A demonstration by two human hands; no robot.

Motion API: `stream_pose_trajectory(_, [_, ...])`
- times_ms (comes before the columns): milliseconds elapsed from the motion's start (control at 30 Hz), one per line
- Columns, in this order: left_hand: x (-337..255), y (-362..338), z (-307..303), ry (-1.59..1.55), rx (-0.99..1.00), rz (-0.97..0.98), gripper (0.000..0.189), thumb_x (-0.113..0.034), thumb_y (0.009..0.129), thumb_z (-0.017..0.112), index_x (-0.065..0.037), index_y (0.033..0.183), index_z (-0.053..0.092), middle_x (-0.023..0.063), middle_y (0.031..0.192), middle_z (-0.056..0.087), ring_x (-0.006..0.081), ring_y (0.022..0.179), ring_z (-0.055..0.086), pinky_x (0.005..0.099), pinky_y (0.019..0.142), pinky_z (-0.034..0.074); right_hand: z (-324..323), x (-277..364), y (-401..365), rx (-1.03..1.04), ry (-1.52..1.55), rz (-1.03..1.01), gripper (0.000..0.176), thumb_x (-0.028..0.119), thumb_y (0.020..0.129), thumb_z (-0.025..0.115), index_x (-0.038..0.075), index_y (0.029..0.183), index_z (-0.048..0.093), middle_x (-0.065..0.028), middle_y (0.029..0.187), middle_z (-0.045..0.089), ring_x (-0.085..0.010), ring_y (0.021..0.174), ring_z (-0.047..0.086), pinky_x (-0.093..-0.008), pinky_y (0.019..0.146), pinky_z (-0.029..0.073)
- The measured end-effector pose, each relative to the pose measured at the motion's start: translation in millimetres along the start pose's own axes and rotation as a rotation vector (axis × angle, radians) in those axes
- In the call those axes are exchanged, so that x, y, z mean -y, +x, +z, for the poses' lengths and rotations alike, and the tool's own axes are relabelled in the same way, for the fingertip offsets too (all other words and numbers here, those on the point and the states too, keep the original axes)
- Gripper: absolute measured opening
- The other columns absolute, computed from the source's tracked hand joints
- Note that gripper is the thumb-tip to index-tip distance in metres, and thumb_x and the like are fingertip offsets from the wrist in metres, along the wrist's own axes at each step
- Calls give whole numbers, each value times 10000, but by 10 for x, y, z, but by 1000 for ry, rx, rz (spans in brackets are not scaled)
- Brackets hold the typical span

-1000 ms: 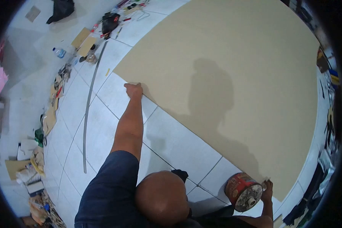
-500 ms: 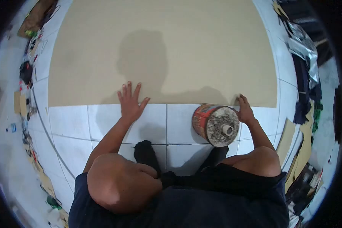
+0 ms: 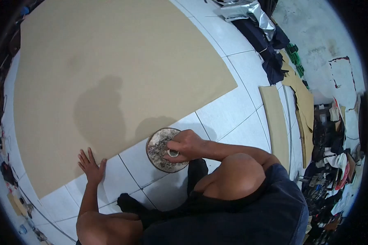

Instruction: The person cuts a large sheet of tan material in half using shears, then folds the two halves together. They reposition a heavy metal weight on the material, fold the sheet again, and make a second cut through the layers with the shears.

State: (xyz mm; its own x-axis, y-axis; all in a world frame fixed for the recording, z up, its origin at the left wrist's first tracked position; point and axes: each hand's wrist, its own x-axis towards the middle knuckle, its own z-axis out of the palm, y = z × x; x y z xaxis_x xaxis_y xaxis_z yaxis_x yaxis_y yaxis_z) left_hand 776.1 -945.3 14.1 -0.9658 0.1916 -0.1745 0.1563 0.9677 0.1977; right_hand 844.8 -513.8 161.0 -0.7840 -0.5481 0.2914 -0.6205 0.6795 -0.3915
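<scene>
A large tan sheet [image 3: 122,53] lies flat on the white tiled floor. My left hand [image 3: 92,166] rests with spread fingers on its near edge. Beside that edge stands a round can [image 3: 157,151], its top speckled grey and white, with a short spout [image 3: 173,153] near the middle. The fingers of my right hand [image 3: 185,146] are curled around the spout.
Narrow tan strips [image 3: 274,122] and a torn tan piece [image 3: 300,110] lie at the right. Dark cloth [image 3: 270,61] and silver foil [image 3: 257,16] are at the upper right. Assorted clutter [image 3: 327,175] lines the right side. My feet [image 3: 131,203] are just below the can.
The view has turned toward the right. My right hand has left the sheet's edge and closed on the can's spout. My left hand is still spread on the near edge.
</scene>
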Motion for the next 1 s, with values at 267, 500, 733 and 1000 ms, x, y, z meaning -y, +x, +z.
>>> stream_pose_trajectory(267, [-10, -17, -57, 18, 73, -30, 963, -578, 821, 607, -115, 1534, 155, 263, 1574, -11, 474, 1442, -19, 663, 1099, 12, -177, -147, 457, -297, 97, 320, 303, 341, 728, 794, 97, 737, 615, -75, 574, 588, -262, 509, 610, -368, 476, 488])
stream_pose_trajectory(500, [-67, 5, -174, -29, 173, -65, 1003, -650, 825, 573, -83, 1530, 141, 293, 1560, -51, 495, 1431, -49, 647, 1102, -19, 81, -478, 730, -252, -13, 318, 317, 353, 740, 769, 97, 715, 582, -75, 535, 567, -258, 475, 585, -365, 449, 472])
stream_pose_trajectory(733, [-368, 265, -965, 49, 479, -128, 935, -674, 849, 510, -93, 1518, 209, 307, 1545, 99, 519, 1420, 63, 662, 1107, 95, -181, -427, 1044, 189, 83, 678, 428, 391, 779, 735, 87, 989, 519, -110, 651, 635, -341, 639, 646, -454, 575, 510])
stream_pose_trajectory(1000, [-1578, -248, -2512, -472, 614, -78, 457, -382, 974, 480, -33, 1258, 553, 195, 1251, 587, 364, 1182, 536, 392, 1046, 399, -1736, 480, 390, 330, 466, 1035, 699, 490, 835, 657, 110, 1375, 428, -212, 1075, 651, -347, 984, 645, -444, 853, 502])
